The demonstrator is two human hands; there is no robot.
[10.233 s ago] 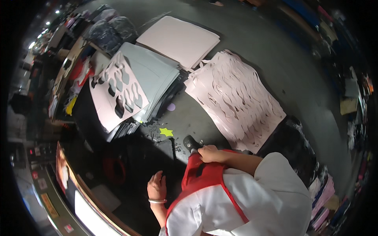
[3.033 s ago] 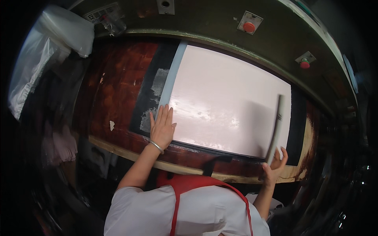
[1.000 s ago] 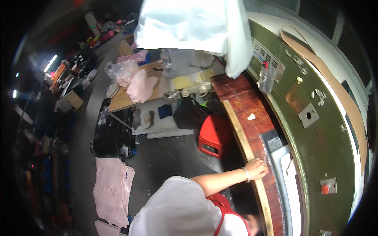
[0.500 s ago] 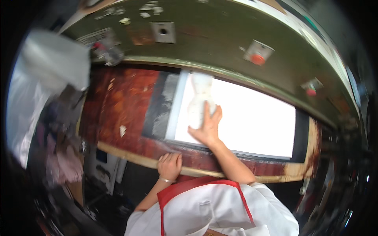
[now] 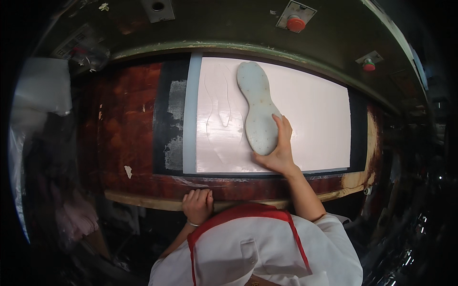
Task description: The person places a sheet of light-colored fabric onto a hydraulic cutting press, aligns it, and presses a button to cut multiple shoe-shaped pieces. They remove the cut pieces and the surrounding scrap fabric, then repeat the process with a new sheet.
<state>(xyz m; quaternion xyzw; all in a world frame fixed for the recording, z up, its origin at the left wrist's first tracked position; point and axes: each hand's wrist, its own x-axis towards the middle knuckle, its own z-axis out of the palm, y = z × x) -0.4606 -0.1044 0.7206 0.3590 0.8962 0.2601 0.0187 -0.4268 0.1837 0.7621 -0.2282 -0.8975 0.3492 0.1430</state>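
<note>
A pale grey-green shoe-sole cutting die (image 5: pixel 260 102) lies lengthwise on a pale pink sheet (image 5: pixel 315 124). My right hand (image 5: pixel 279 150) grips its near, wider end, thumb on the near left side and fingers along the right side. Left of the die, thin curved sole-shaped outlines (image 5: pixel 219 112) mark the sheet. My left hand (image 5: pixel 198 205) rests with curled fingers on the table's wooden front edge (image 5: pixel 143 199); nothing shows in it.
Under the sheet are a light blue-grey board (image 5: pixel 191 119) and a black mat (image 5: pixel 164 90). Reddish-brown tabletop (image 5: pixel 124 119) extends left, with a small scrap (image 5: pixel 128 171) on it. A green machine beam (image 5: pixel 214 24) with a red button (image 5: pixel 296 24) spans the far side.
My right hand and the die have moved right across the sheet; sole outlines now show where the die was. My left hand remains at the front edge. The view has shifted and darkened.
</note>
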